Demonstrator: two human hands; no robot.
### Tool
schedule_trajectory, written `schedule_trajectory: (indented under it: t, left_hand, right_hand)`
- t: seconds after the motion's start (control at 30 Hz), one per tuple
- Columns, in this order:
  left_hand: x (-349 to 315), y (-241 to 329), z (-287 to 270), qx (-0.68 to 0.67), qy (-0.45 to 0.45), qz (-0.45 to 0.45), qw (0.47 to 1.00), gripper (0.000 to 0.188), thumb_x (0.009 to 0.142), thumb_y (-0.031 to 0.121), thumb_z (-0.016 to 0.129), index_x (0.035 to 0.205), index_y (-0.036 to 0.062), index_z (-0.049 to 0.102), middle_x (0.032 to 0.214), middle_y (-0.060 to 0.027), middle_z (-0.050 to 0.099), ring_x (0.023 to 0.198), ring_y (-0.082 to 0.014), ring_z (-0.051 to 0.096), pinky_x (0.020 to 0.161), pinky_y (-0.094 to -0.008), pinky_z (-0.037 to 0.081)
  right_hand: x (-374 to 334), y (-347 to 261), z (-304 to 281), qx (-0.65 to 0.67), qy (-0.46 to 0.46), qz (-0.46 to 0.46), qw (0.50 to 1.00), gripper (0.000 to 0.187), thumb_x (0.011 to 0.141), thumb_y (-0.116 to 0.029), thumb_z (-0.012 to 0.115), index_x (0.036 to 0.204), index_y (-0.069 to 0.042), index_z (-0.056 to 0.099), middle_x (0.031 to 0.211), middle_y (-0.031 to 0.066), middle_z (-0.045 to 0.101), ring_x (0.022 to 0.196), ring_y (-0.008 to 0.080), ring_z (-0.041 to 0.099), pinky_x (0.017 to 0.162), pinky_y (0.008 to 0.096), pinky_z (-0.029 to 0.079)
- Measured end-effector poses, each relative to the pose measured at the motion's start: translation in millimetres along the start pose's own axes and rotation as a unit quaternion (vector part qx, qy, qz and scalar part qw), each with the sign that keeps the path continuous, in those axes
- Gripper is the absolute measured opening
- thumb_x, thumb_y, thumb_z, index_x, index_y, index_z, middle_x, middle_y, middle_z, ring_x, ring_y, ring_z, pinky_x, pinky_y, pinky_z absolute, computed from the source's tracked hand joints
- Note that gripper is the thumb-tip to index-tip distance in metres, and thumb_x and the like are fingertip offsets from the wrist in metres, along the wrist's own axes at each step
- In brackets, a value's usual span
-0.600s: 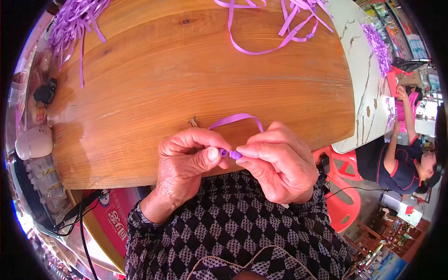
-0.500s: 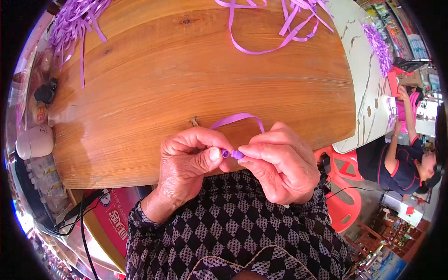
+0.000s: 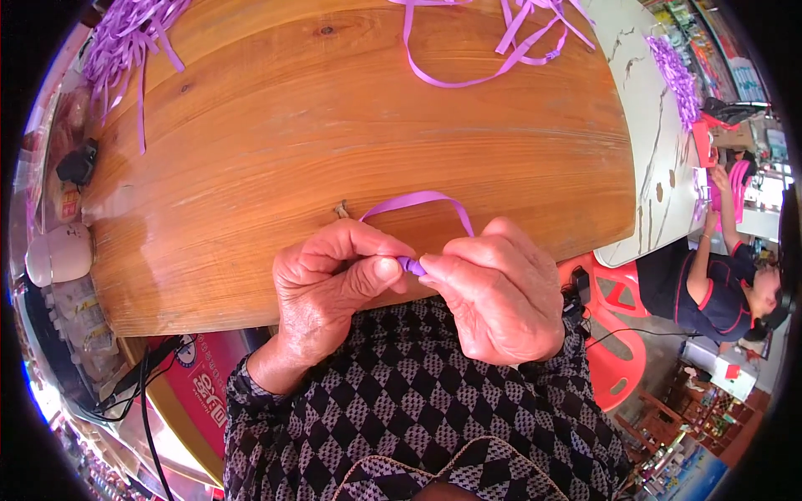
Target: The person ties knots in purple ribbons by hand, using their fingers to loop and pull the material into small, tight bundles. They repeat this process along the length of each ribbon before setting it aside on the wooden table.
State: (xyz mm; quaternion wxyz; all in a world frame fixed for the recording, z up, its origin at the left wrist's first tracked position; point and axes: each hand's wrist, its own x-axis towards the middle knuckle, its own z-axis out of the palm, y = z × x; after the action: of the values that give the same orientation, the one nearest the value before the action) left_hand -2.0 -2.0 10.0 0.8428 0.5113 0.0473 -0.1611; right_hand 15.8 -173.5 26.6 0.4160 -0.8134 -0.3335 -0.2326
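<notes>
My left hand (image 3: 330, 280) pinches one small purple plastic connector half between thumb and forefinger. The matching purple plastic connector half (image 3: 412, 266) sits in the pinch of my right hand (image 3: 505, 292), and the two pieces meet end to end. How far one sits inside the other is hidden by the fingertips. From between the hands a flat purple lanyard strap (image 3: 424, 197) arches over the table's near part. Both hands hover at the near edge of the wooden table (image 3: 334, 134).
Purple straps lie in a bunch (image 3: 138, 33) at far left and a looser group (image 3: 526, 50) at far right. A dark clip-like object (image 3: 78, 163) rests at left. Beyond the white marbled table (image 3: 639, 167), a person (image 3: 718, 288) works at right near red plastic chairs (image 3: 614, 367).
The two connector halves, apart with a hollow end showing before, have come together. My right hand has shifted slightly left, and the view has moved a little.
</notes>
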Motion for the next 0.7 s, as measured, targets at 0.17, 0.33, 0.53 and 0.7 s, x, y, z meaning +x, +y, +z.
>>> schedule_trajectory:
  t: [0.17, 0.33, 0.53, 0.7]
  left_hand:
    - [2.4, -1.3, 0.1, 0.009, 0.007, 0.005, 1.000, 0.012, 0.082, 0.006, 0.063, 0.091, -0.0019, 0.061, 0.083, -0.0038, 0.063, 0.072, -0.0068, 0.056, 0.066, -0.0182, 0.047]
    - [1.2, -0.3, -1.2, 0.003, 0.008, -0.011, 1.000, 0.011, 0.081, 0.006, 0.064, 0.089, -0.0019, 0.061, 0.082, -0.0041, 0.063, 0.071, -0.0070, 0.056, 0.066, -0.0184, 0.047]
    - [1.9, -1.1, -0.3, 0.000, 0.002, 0.003, 1.000, 0.011, 0.082, 0.006, 0.063, 0.088, -0.0033, 0.062, 0.081, -0.0051, 0.063, 0.071, -0.0082, 0.057, 0.067, -0.0198, 0.048]
    - [1.8, -2.0, 0.7, -0.022, 0.009, -0.013, 1.000, 0.012, 0.082, 0.006, 0.063, 0.089, -0.0033, 0.061, 0.082, -0.0048, 0.063, 0.072, -0.0081, 0.057, 0.067, -0.0198, 0.048]
  right_hand:
    - [-3.0, 1.8, 1.2, -0.023, -0.009, -0.015, 1.000, 0.027, 0.058, 0.004, 0.073, 0.082, 0.003, 0.063, 0.069, 0.0094, 0.057, 0.049, 0.0189, 0.046, 0.043, 0.0272, 0.034]
    - [-0.5, 1.9, 1.4, -0.018, -0.005, -0.016, 1.000, 0.026, 0.058, 0.004, 0.074, 0.082, 0.003, 0.063, 0.069, 0.0096, 0.057, 0.050, 0.0189, 0.046, 0.043, 0.0270, 0.034]
    - [-1.8, 2.3, 1.9, -0.008, -0.001, -0.010, 1.000, 0.026, 0.058, 0.004, 0.074, 0.082, 0.003, 0.063, 0.069, 0.0093, 0.057, 0.049, 0.0189, 0.046, 0.043, 0.0271, 0.034]
    - [-2.2, 1.5, 1.5, -0.010, -0.014, -0.008, 1.000, 0.027, 0.058, 0.005, 0.073, 0.082, 0.003, 0.063, 0.069, 0.0092, 0.057, 0.049, 0.0189, 0.046, 0.043, 0.0272, 0.034]
